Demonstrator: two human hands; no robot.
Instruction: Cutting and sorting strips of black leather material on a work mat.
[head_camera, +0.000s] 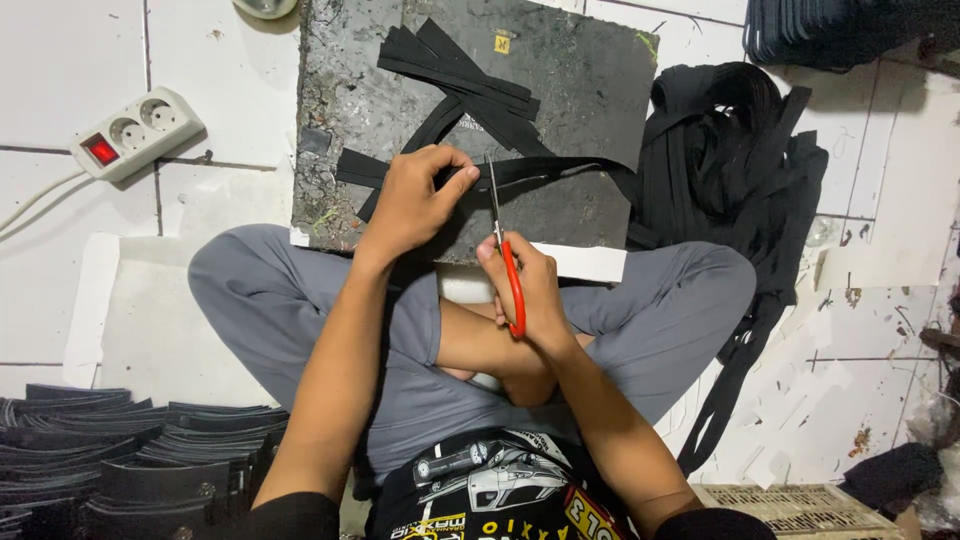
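Black strap runs flat across a dark, scuffed board, coming in from the right and ending under the left hand. Left grip closed on the strap end, fingers pinching it down against the board. Scissors, red-handled, stand nearly upright in the right hand; right grip wrapped around the handles, blades pointing away from the body and meeting the strap just beside the left thumb. Cannot tell how far the blades are parted.

Cut strips of the same black material lie crossed in a loose pile on the far part of the board. Board rests on the person's crossed legs in grey trousers, over a white tiled floor.

Right of the board: heaped tangle of black strapping, one length trailing down past the knee. Left: white power strip with a red switch. Lower left: stacks of flat black pieces.
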